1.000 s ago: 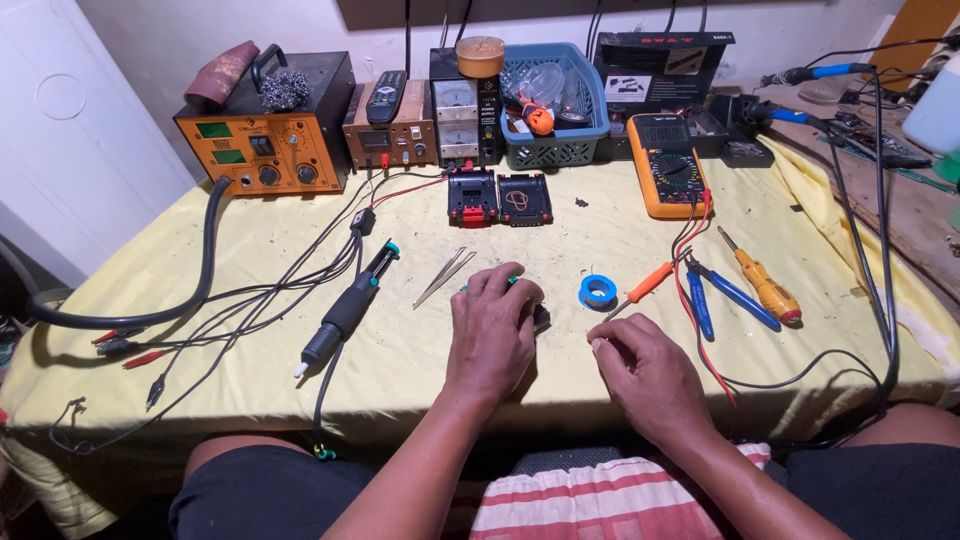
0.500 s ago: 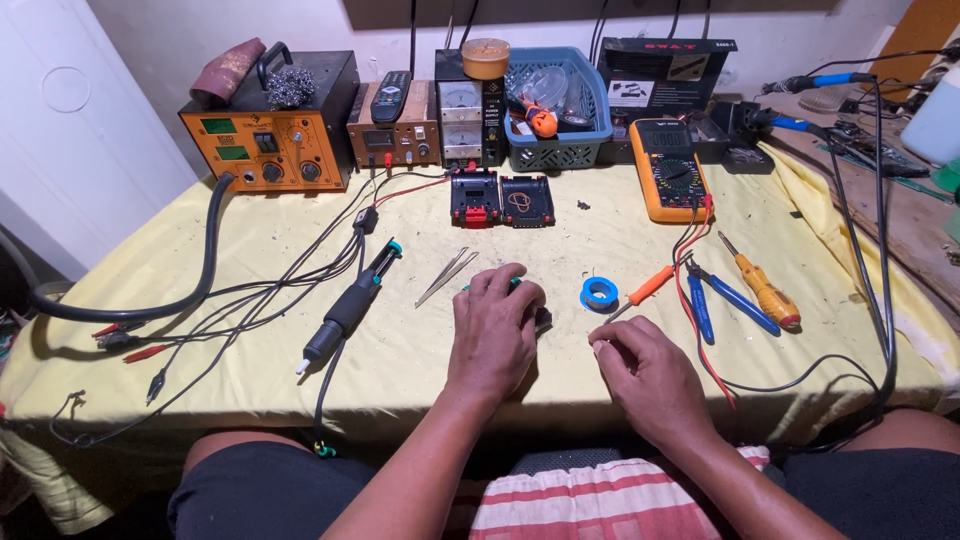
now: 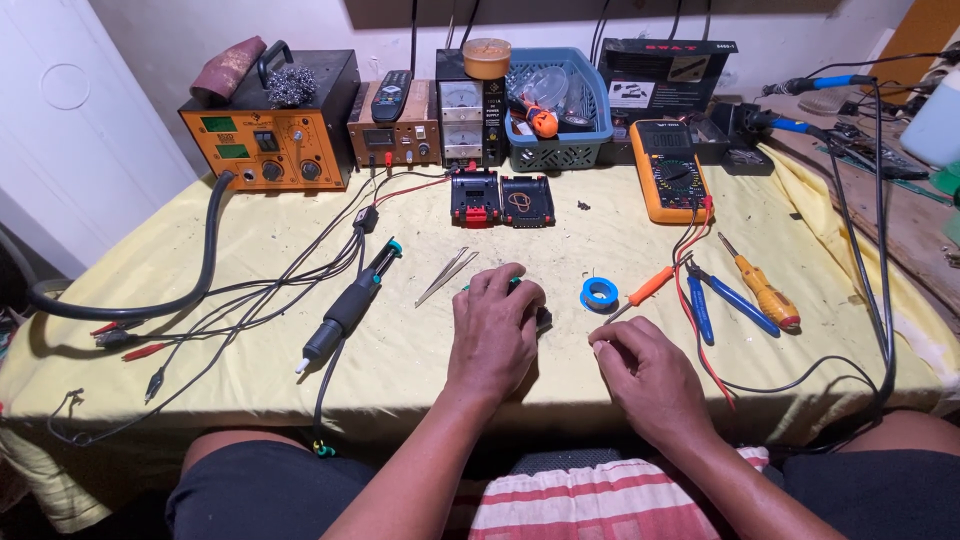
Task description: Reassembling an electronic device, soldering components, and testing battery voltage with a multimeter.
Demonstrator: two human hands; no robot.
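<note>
**Two hands at a yellow workbench**

At the far left stands an orange station (image 3: 268, 125), its black hose (image 3: 200, 270) curling down over the yellow cloth (image 3: 400, 350). Loose leads with red clips (image 3: 135, 350) lie near the left edge. A black handpiece (image 3: 345, 310) lies slanted, tip toward the near side, and tweezers (image 3: 447, 276) lie just right of it.

The left hand (image 3: 492, 335) rests palm down, fingers curled over a small dark part (image 3: 543, 320) with a green bit at the fingertips; most of the part is hidden, so the grip itself cannot be told. Far beyond it sit two black cases (image 3: 500, 198), one red inside.

A blue tape roll (image 3: 598, 294) lies between the hands, on the far side. The right hand (image 3: 645, 375) is loosely closed, thumb and forefinger pinched together; what they pinch is too small to tell.

To the right lie an orange screwdriver (image 3: 648, 288), blue pliers (image 3: 722, 300), a yellow screwdriver (image 3: 762, 290), and farther off an orange multimeter (image 3: 670, 170).
</note>
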